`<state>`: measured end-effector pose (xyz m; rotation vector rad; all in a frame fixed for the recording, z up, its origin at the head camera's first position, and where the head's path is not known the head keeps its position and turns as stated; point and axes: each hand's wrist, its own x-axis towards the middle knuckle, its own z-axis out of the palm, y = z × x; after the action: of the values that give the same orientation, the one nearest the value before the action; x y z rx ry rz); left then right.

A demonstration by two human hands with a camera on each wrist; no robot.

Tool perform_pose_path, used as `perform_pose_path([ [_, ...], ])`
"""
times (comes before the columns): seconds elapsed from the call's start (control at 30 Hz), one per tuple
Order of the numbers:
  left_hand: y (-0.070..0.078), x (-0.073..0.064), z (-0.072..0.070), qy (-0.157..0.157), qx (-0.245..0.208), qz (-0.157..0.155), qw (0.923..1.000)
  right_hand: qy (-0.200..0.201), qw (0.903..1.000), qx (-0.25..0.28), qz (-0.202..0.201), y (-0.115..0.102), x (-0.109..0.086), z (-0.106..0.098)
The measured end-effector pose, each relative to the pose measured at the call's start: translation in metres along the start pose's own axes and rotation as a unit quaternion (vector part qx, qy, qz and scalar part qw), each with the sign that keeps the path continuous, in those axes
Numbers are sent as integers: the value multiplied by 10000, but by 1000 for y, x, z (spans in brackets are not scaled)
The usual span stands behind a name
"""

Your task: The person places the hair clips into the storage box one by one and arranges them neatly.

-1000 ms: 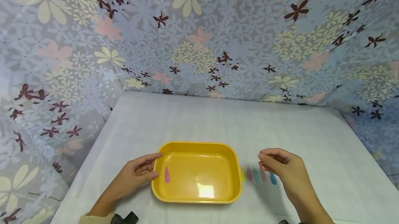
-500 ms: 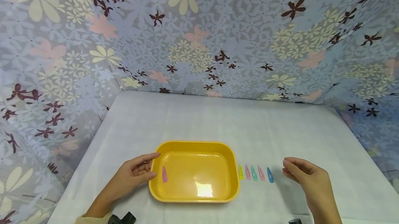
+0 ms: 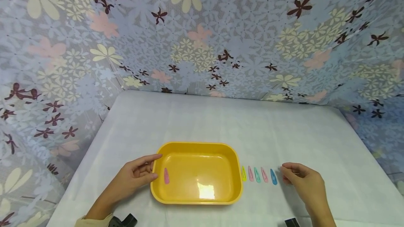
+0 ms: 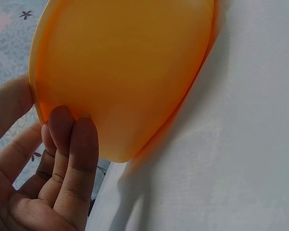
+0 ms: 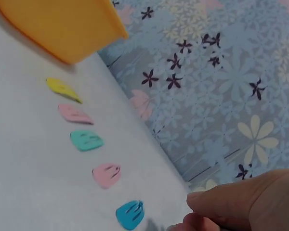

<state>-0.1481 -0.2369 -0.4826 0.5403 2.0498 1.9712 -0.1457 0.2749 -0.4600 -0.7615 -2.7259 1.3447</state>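
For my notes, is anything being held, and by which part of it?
The left grip holds the yellow tray by its left-end rim; the right grip shows nothing held.

Tray [image 3: 184, 185] on table [image 3: 202, 118], one snap hair clip [image 3: 166, 176] inside at left. Row of five clips [image 3: 257, 175] right of tray, right hand [image 3: 306, 183] beyond; left hand [image 3: 135, 173] at tray's left rim.

Free passage over white cloth [image 3: 258, 132] behind the hair clips [image 3: 257, 175], the yellow tray [image 3: 189, 178] an obstacle left of them
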Motion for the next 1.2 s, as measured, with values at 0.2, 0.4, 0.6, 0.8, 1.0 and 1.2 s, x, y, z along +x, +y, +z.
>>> perform_pose_path([
  [0.2, 2, 0, 0, -32, 32, 34, 10000, -206, 9984, -456, -280, 1, -1, 0],
  [0.4, 6, -1, -4, 15, 195, 87, 9998, -169, 9941, -760, -757, -1, -3, 4],
  [0.6, 7, 1, -5, -84, 232, 137, 9996, -161, 9915, -1023, -789, 0, -3, 4],
  [0.8, 5, -1, -4, -2, 335, 155, 9993, -258, 9834, -1390, -1139, 0, -5, 4],
  [1.0, 3, -2, -4, -25, 290, 99, 9995, -338, 9819, -1487, -1127, 0, -4, 5],
  [1.2, 0, 0, -1, -14, 364, 124, 9993, -336, 9804, -1558, -1161, 2, -7, 4],
])
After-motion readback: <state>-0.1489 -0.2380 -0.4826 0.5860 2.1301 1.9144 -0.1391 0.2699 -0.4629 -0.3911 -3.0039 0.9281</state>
